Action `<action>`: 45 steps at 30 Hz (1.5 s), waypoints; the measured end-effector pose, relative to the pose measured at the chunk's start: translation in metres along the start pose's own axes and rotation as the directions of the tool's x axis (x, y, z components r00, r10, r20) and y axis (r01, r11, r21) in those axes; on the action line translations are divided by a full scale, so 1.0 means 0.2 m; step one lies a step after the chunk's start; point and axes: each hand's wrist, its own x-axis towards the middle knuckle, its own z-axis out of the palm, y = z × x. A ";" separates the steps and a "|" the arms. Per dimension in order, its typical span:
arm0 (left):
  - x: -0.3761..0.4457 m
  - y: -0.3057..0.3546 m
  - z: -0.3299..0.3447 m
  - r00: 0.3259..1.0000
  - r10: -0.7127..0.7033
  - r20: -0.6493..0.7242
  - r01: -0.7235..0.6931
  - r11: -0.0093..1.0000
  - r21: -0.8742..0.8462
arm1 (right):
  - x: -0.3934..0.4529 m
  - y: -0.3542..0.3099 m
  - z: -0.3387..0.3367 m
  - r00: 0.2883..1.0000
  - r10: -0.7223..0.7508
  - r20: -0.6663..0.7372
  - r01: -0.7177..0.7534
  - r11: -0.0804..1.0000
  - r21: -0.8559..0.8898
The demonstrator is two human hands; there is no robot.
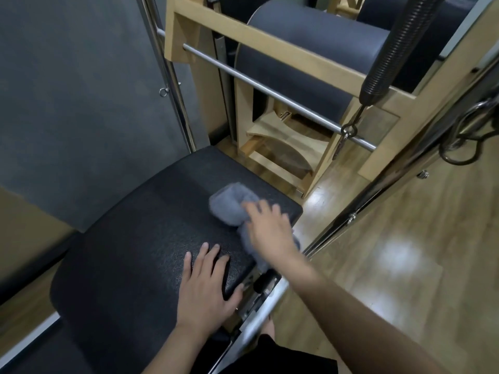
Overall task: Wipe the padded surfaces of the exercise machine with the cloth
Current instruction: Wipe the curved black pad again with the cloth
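Note:
A black padded bench surface [129, 238] fills the middle of the head view. On its far right part lies a bunched grey cloth [229, 205]. My right hand [268, 230] presses on the cloth with its fingers spread and fairly straight, and it looks blurred. Part of the cloth hangs over the pad's right edge under that hand. My left hand [209, 286] rests flat on the pad nearer to me, fingers straight, thumb at the pad's right edge.
A wooden frame with a steel bar [259, 89] and a dark padded barrel [310, 49] stands beyond the pad. A black spring [399, 47] hangs at upper right. Metal rails [378, 195] run along the right over wooden floor. A grey wall is at left.

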 end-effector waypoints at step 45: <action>-0.01 0.01 -0.03 0.999 -0.041 -0.001 0.041 0.997 -0.067 | 0.54 -0.02 0.07 0.998 -0.031 0.058 0.031 1.000 0.006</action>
